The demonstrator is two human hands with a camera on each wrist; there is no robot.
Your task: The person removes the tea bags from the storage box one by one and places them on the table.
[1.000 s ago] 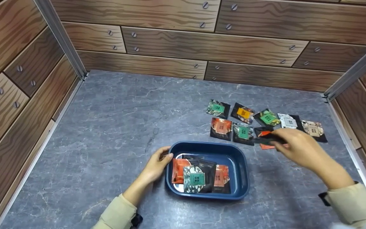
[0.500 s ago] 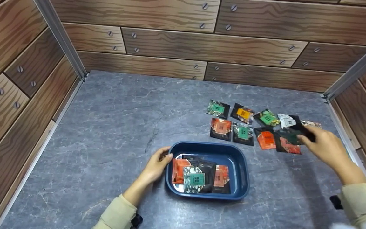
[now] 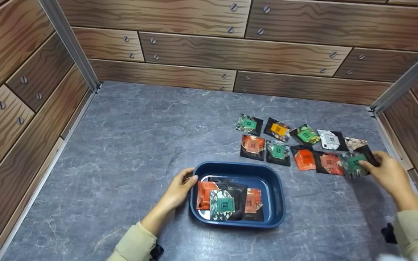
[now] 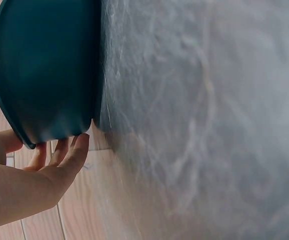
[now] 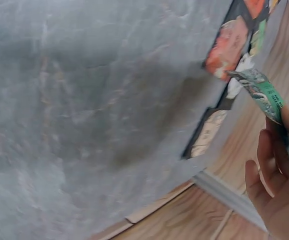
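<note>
At the right end of the sachet rows, my right hand pinches a green-labelled sachet between thumb and fingers. In the right wrist view that sachet is held above the table, slightly bent. My left hand grips the left end of a dark blue plastic tub, thumb over the rim and fingers against the outer wall, as the left wrist view of the tub also shows. Inside the tub lie several sachets, among them a green-labelled one on top and a red one.
Two rows of flat sachets lie beyond the tub, including an orange-labelled one, a white one and a red-labelled one. A beige sachet is partly covered by the held one. Wood-patterned walls enclose the grey marbled table.
My right hand has moved right with the sachet, from above the lower row's middle to its right end, and the sachet's printed face now shows. The left hand and tub stay put.
</note>
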